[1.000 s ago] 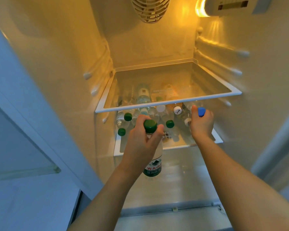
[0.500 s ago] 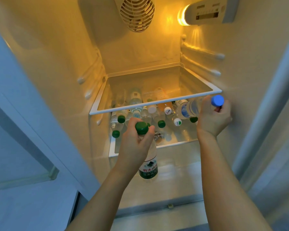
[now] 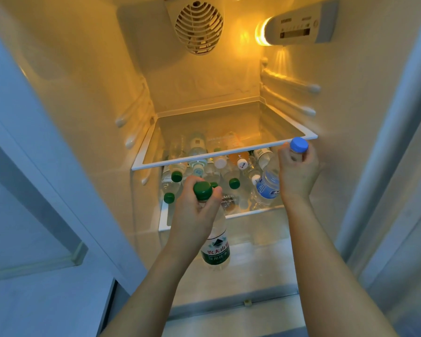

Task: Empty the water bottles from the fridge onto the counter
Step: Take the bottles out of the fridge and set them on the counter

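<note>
Left hand (image 3: 192,215) grips a green-capped bottle (image 3: 215,249) by the neck, fingers curled under the cap; bottle hangs upright, clear, green-and-white label with Chinese characters and a mountain mark. It is out in front of the lower shelf.

Right hand (image 3: 298,173) curls round the neck of a blue-capped bottle (image 3: 267,187), clear, blue-and-white label, writing too blurred to read; its body tilts down over the lower glass shelf (image 3: 241,213), cap just below the upper shelf (image 3: 219,154) rim.

Lower shelf glass reads partly "safety glass". More bottles (image 3: 202,166) lie on it, green and white caps facing near. Fan grille (image 3: 199,25) far above; lamp and control panel (image 3: 297,26) upper right.
</note>
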Demonstrator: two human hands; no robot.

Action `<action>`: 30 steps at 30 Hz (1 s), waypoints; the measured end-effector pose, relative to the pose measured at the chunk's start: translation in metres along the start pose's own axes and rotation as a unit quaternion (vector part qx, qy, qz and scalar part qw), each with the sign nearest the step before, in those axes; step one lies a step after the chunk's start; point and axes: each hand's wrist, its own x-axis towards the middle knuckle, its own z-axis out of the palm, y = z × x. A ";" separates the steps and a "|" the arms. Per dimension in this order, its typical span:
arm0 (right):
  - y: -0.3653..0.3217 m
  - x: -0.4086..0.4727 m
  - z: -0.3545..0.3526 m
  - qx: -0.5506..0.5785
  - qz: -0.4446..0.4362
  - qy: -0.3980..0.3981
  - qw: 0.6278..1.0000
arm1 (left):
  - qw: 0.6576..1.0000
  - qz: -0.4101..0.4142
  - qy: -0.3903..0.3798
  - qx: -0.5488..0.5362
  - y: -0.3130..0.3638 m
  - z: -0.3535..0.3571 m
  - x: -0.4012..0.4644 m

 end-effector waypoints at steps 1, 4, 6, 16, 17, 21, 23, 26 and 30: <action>0.001 -0.001 0.001 0.016 0.015 -0.002 1.000 | 1.000 -0.001 0.002 -0.002 0.000 -0.001 -0.001; -0.004 -0.006 0.003 0.049 0.036 -0.022 0.998 | 1.000 -0.003 0.005 -0.004 -0.001 -0.001 -0.002; -0.006 -0.005 0.004 0.054 0.047 -0.034 0.997 | 1.000 -0.007 0.004 -0.001 -0.002 -0.002 -0.004; -0.034 -0.041 -0.007 0.045 -0.018 -0.095 0.994 | 0.999 -0.022 0.039 -0.017 0.000 -0.025 -0.016; -0.037 -0.044 -0.007 0.042 -0.019 -0.102 0.994 | 0.998 -0.025 0.047 -0.020 -0.001 -0.028 -0.018; -0.050 -0.070 -0.003 0.014 -0.022 -0.151 0.988 | 0.996 -0.037 0.078 -0.012 -0.002 -0.048 -0.035; -0.059 -0.091 -0.002 0.019 -0.023 -0.181 0.983 | 0.994 -0.053 0.092 -0.006 -0.003 -0.061 -0.047; -0.072 -0.119 -0.003 0.023 -0.046 -0.209 0.977 | 0.993 -0.069 0.099 0.003 -0.002 -0.076 -0.065; -0.096 -0.161 -0.006 0.010 -0.065 -0.273 0.960 | 0.986 -0.101 0.130 -0.009 0.000 -0.104 -0.096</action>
